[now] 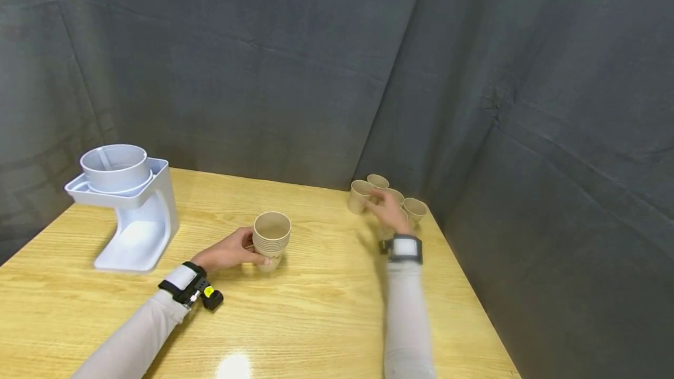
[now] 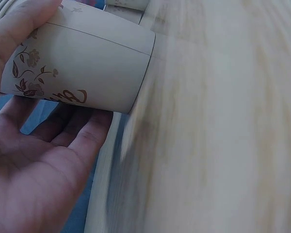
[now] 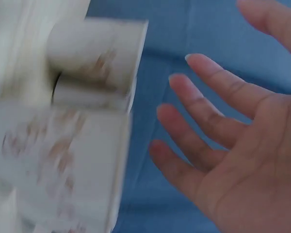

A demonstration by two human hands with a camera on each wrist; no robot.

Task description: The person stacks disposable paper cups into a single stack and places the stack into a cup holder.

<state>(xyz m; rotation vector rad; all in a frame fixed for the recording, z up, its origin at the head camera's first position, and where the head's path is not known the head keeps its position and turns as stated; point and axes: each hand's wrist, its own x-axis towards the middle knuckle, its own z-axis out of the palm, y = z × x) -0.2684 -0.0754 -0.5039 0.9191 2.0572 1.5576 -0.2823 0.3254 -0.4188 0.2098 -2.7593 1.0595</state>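
My left hand (image 1: pixel 234 250) grips a stack of nested paper cups (image 1: pixel 272 244), mouth up, near the middle of the table. In the left wrist view, the thumb lies on one side of the lowest cup (image 2: pixel 97 58), with fingers on the other; brown flowers and lettering mark its wall. My right hand (image 1: pixel 388 210) hovers over a group of single paper cups at the far right, blurred. Its fingers (image 3: pixel 218 121) are spread and hold nothing in the right wrist view, beside the printed cups (image 3: pixel 63 155). It partly hides some of the cups.
A pale grey stand (image 1: pixel 168 209) with a round cup-like holder (image 1: pixel 117 171) on top stands at the left of the wooden table (image 1: pixel 295 320). The standing cups, such as the leftmost one (image 1: pixel 359 199), cluster near the back right edge. Dark grey curtains (image 1: pixel 253 63) hang behind and to the right.
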